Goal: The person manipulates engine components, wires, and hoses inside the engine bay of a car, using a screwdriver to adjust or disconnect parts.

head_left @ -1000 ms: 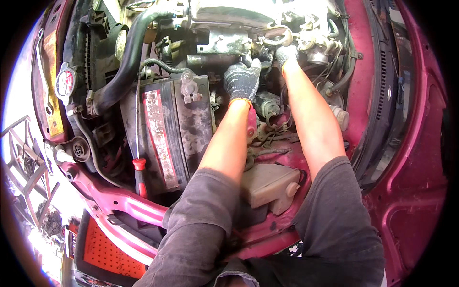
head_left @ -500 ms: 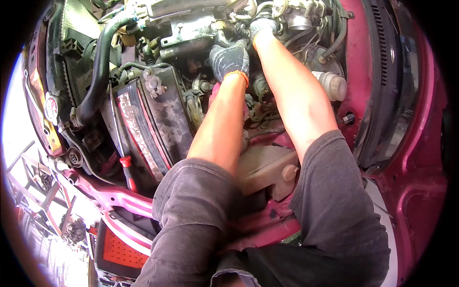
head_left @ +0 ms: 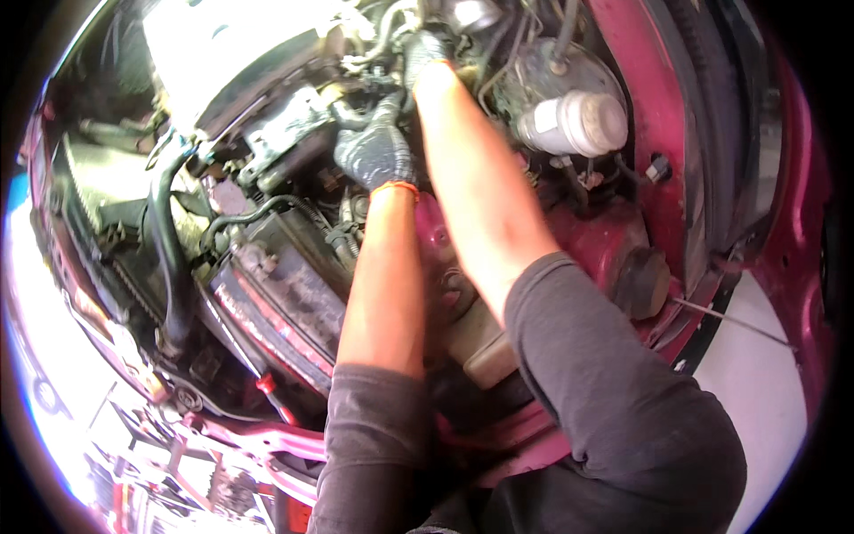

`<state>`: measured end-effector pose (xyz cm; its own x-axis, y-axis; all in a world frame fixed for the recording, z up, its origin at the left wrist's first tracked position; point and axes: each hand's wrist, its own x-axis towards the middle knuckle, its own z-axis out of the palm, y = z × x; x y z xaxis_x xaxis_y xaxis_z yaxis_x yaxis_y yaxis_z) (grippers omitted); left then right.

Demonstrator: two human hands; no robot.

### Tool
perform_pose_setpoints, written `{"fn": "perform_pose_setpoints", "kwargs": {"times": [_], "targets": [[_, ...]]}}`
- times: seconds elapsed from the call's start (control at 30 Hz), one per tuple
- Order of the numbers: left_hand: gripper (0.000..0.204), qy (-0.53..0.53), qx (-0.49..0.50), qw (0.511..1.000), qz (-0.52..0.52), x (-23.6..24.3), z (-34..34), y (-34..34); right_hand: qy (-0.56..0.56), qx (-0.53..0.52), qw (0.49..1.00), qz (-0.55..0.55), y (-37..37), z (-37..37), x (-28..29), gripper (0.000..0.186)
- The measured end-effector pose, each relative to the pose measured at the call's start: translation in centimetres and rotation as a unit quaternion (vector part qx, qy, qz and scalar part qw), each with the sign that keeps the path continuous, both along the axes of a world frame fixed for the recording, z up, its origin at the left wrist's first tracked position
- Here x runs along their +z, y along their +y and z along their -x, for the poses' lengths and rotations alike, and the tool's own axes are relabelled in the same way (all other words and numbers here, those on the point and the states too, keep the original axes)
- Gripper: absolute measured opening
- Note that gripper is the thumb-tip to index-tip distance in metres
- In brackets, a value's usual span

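Observation:
Both my arms reach into the engine bay of a red car, and I wear dark grey gloves with orange cuffs. My left hand (head_left: 377,153) is closed beside a metal pipe fitting near the engine block; what its fingers hold is hidden. My right hand (head_left: 427,55) is a little farther in and to the right, among hoses (head_left: 388,34) and thin lines. Its fingers are hidden behind the glove's back and blurred, so their grip does not show. A metal engine cover (head_left: 245,53) shines brightly to the left of the hands.
A battery (head_left: 294,258) sits left of my arms, with a red-handled screwdriver (head_left: 274,398) beside it. A thick black hose (head_left: 165,240) runs along the left. On the right are a white fluid reservoir (head_left: 578,123), a black cap (head_left: 642,283) and the red body edge (head_left: 636,98).
The view has shifted and turned, showing more of the bay's far left and right side. Both hands remain deep among the engine parts, close together.

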<state>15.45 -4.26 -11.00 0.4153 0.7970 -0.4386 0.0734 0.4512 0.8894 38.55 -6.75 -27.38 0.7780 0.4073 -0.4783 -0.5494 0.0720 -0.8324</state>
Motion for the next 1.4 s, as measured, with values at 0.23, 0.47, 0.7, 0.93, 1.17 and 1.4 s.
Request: {"fn": "perform_pose_setpoints", "kwargs": {"times": [0.23, 0.47, 0.7, 0.93, 1.17, 1.4], "targets": [[0.039, 0.094, -0.009, 0.995, -0.028, 1.1, 1.1, 1.6, 0.077, -0.264, 0.93, -0.245, 2.4, 8.3, 4.4, 0.011], [0.053, 0.044, -0.041, 0.998, 0.013, -3.4, 0.9, 2.5, 0.02, -0.201, 0.926, -0.318, 0.6, 8.3, 4.4, 0.022], [0.024, 0.08, -0.04, 0.995, 0.039, -4.6, 1.4, 3.6, 0.036, -0.202, 0.92, -0.334, 0.9, 8.4, 4.0, 0.022], [0.025, 0.142, -0.05, 0.987, -0.052, -3.9, 1.7, 3.7, 0.043, -0.196, 0.921, -0.335, 0.9, 8.6, 4.2, 0.022], [0.035, 0.043, -0.041, 0.998, -0.013, -2.1, 1.1, 2.5, 0.041, -0.191, 0.925, -0.326, 0.8, 8.3, 4.6, 0.022], [0.05, 0.063, -0.017, 0.998, 0.012, -1.0, 1.3, 2.6, 0.049, -0.184, 0.927, -0.323, 1.3, 9.5, 5.4, 0.022]]}}
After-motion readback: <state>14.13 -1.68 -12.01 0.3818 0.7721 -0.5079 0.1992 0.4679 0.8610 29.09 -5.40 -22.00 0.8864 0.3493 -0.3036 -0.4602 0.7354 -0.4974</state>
